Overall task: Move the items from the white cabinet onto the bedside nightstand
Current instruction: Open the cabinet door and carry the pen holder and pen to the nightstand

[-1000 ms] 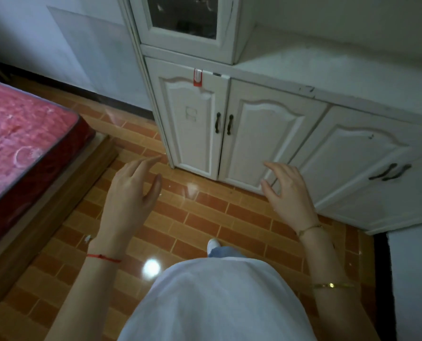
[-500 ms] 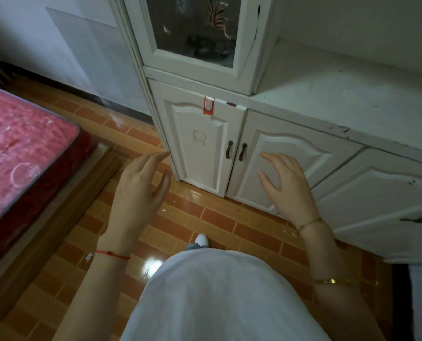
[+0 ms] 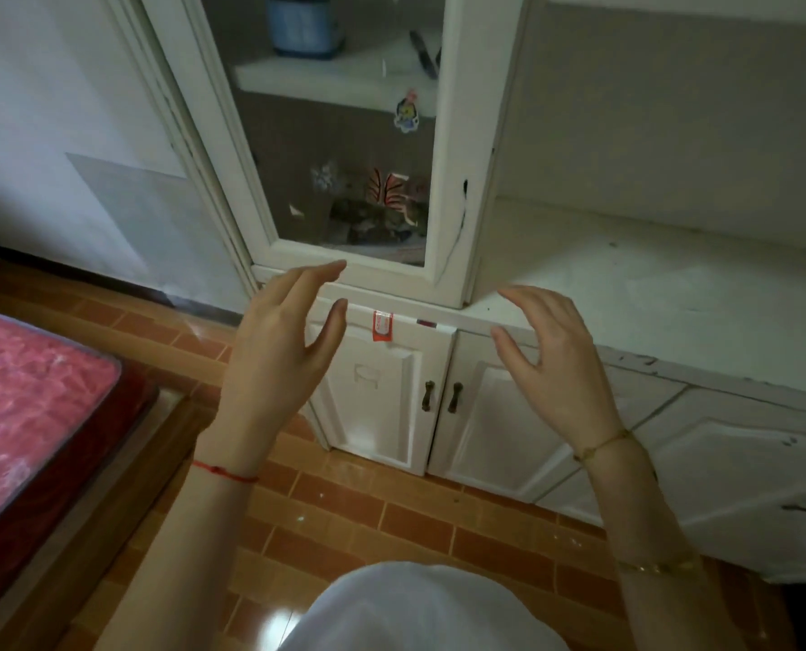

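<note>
Two empty hands, left hand (image 3: 276, 354) and right hand (image 3: 554, 364), fingers spread loosely, hover mid-frame before the white cabinet's (image 3: 455, 148) closed glass door (image 3: 344, 133); opening it seems next.

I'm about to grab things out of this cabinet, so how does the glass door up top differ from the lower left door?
The glass door is tall with a clear pane showing items on the shelves inside; the lower left door is a shorter solid panel hiding its contents. The lower left door has a dark handle and a red sticker above it; no handle shows on the glass door. Both are white and closed.
</note>
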`<state>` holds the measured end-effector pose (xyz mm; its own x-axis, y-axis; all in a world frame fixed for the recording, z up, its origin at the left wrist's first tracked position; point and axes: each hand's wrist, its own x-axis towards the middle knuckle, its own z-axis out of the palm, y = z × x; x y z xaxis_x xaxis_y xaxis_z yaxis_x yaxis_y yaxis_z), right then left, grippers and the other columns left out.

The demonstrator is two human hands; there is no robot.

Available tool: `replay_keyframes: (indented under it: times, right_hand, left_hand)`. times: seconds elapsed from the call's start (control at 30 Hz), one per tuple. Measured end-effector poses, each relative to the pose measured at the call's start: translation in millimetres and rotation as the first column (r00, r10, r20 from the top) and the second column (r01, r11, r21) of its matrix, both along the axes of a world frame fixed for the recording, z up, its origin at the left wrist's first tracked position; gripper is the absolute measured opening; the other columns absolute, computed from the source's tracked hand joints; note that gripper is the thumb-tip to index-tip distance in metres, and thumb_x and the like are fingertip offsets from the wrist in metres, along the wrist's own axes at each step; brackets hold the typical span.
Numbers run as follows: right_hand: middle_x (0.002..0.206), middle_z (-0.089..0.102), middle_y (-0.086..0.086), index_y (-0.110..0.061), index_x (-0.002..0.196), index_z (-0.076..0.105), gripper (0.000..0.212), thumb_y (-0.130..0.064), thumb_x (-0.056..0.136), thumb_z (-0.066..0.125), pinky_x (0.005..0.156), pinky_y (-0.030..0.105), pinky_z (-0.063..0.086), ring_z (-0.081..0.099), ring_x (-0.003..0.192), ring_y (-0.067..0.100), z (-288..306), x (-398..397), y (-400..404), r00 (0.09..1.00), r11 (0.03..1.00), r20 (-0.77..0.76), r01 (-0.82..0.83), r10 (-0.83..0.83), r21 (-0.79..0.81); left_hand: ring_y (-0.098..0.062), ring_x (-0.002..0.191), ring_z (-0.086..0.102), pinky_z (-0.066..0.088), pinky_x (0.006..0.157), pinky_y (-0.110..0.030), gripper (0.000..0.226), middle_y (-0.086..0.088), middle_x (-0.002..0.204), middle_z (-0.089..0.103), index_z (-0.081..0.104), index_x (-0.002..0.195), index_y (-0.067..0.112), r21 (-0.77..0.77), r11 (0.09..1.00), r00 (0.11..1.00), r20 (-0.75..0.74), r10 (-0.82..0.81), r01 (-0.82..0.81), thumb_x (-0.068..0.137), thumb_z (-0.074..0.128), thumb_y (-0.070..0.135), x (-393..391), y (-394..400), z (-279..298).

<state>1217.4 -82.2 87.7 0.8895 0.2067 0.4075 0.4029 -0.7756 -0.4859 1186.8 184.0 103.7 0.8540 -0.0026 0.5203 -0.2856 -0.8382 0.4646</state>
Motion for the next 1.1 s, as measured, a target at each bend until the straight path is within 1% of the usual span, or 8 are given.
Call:
replay_keyframes:
  times: [0.07, 0.17, 0.27, 0.5, 0.63, 0.87, 0.97, 1.1]
  right_hand:
    - [0.132, 0.053, -0.002, -0.018, 0.135, 0.050, 0.040, -0.025, 0.096, 0.054, 0.108, 0.025, 0.030, 0.041, 0.127, 0.011, 23, 20, 0, 0.998, 1.000, 0.067, 0.007, -0.009, 0.027]
    - [0.130, 0.055, 0.002, -0.014, 0.134, 0.051, 0.040, -0.022, 0.095, 0.056, 0.108, 0.032, 0.036, 0.046, 0.124, 0.017, 62, 48, 1, 0.979, 0.998, 0.206, -0.002, -0.010, 0.060]
    - [0.127, 0.057, 0.004, -0.012, 0.132, 0.053, 0.039, -0.020, 0.094, 0.057, 0.105, 0.033, 0.038, 0.049, 0.120, 0.019, 105, 72, 3, 0.932, 0.997, 0.363, -0.014, -0.016, 0.079]
    - [0.129, 0.056, 0.003, -0.013, 0.133, 0.052, 0.039, -0.021, 0.095, 0.056, 0.107, 0.029, 0.037, 0.047, 0.124, 0.017, 182, 119, 8, 0.831, 0.983, 0.552, -0.034, -0.071, 0.178]
    - [0.132, 0.053, 0.001, -0.014, 0.135, 0.050, 0.041, -0.024, 0.095, 0.054, 0.110, 0.031, 0.035, 0.045, 0.128, 0.014, 198, 141, 12, 0.831, 0.980, 0.553, -0.046, -0.069, 0.192]
    - [0.130, 0.054, 0.002, -0.011, 0.134, 0.051, 0.043, -0.016, 0.092, 0.057, 0.109, 0.019, 0.030, 0.046, 0.125, 0.015, 202, 153, 17, 0.817, 0.981, 0.574, -0.062, -0.056, 0.184]
    - [0.129, 0.053, -0.001, -0.013, 0.134, 0.051, 0.042, -0.019, 0.092, 0.058, 0.107, 0.016, 0.030, 0.045, 0.124, 0.013, 204, 152, 18, 0.829, 0.985, 0.558, -0.069, -0.032, 0.160]
    - [0.129, 0.052, -0.002, -0.013, 0.135, 0.050, 0.043, -0.024, 0.094, 0.057, 0.108, 0.022, 0.033, 0.044, 0.125, 0.012, 206, 151, 21, 0.844, 0.986, 0.537, -0.082, -0.009, 0.146]
  left_hand:
    - [-0.020, 0.114, 0.060, 0.052, 0.096, -0.043, 0.037, -0.005, 0.125, 0.063, 0.055, 0.134, 0.013, -0.003, 1.000, 0.996, 0.081, -0.020, 0.021, 0.099, 0.055, 0.024, 25, -5, 23]
    - [-0.021, 0.102, 0.062, 0.053, 0.087, -0.041, 0.036, -0.006, 0.119, 0.064, 0.057, 0.132, 0.010, 0.021, 0.997, 0.970, 0.234, -0.073, 0.070, 0.098, 0.056, 0.021, 60, -11, 64]
    - [-0.020, 0.114, 0.060, 0.050, 0.097, -0.041, 0.036, -0.007, 0.123, 0.063, 0.057, 0.131, 0.009, -0.002, 0.995, 0.927, 0.364, -0.088, 0.095, 0.098, 0.055, 0.023, 93, -19, 109]
    - [-0.017, 0.105, 0.062, 0.051, 0.091, -0.031, 0.034, -0.006, 0.113, 0.066, 0.062, 0.125, 0.006, -0.003, 0.988, 0.751, 0.650, -0.114, 0.152, 0.097, 0.054, 0.022, 155, -45, 217]
    - [-0.014, 0.102, 0.061, 0.048, 0.091, -0.022, 0.037, -0.005, 0.113, 0.065, 0.060, 0.127, 0.007, -0.041, 0.982, 0.706, 0.700, -0.105, 0.186, 0.094, 0.057, 0.024, 180, -63, 255]
    - [-0.012, 0.092, 0.062, 0.052, 0.085, -0.030, 0.037, -0.001, 0.108, 0.065, 0.063, 0.124, 0.010, -0.075, 0.958, 0.716, 0.681, -0.155, 0.278, 0.089, 0.060, 0.021, 197, -89, 276]
    - [-0.012, 0.092, 0.063, 0.051, 0.086, -0.026, 0.032, -0.001, 0.105, 0.066, 0.065, 0.117, 0.009, -0.085, 0.956, 0.725, 0.672, -0.152, 0.279, 0.087, 0.062, 0.018, 197, -92, 278]
    - [-0.013, 0.093, 0.065, 0.049, 0.087, -0.020, 0.029, -0.001, 0.103, 0.068, 0.066, 0.114, 0.008, -0.099, 0.956, 0.735, 0.662, -0.145, 0.277, 0.086, 0.063, 0.016, 188, -88, 279]
